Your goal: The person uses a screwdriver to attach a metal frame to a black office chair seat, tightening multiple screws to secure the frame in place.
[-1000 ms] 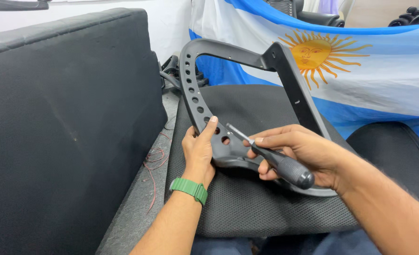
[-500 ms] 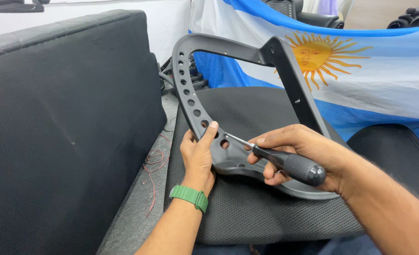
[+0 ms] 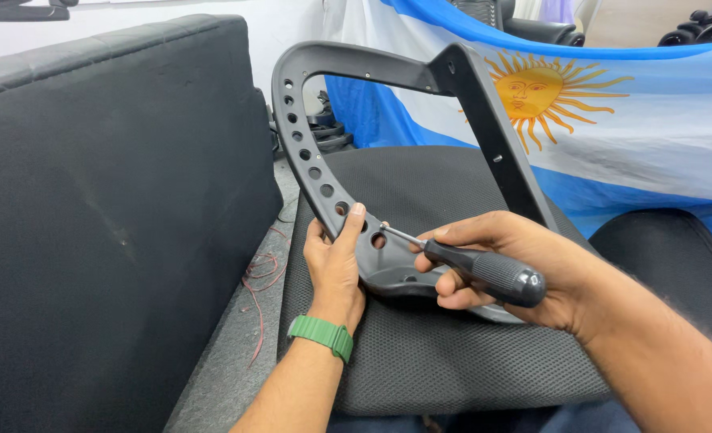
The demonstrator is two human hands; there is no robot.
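A dark grey plastic chair frame (image 3: 348, 62) with a row of round holes stands upright on a black mesh seat cushion (image 3: 428, 353). My left hand (image 3: 336, 265), with a green band at the wrist, grips the frame's lower curved part, thumb laid along the holes. My right hand (image 3: 504, 269) holds a black-handled screwdriver (image 3: 484, 271). Its metal tip points left and meets the frame at a hole just beside my left thumb.
A large black upholstered block (image 3: 107, 208) fills the left side. A light blue and white flag with a yellow sun (image 3: 612, 120) drapes behind the frame. Thin red wires (image 3: 260, 273) lie on the grey surface between block and cushion. Another black cushion (image 3: 661, 248) sits at right.
The view has drifted slightly, so frame and hands sit a little lower in the picture. The screwdriver tip stays at the same hole and both grips are unchanged.
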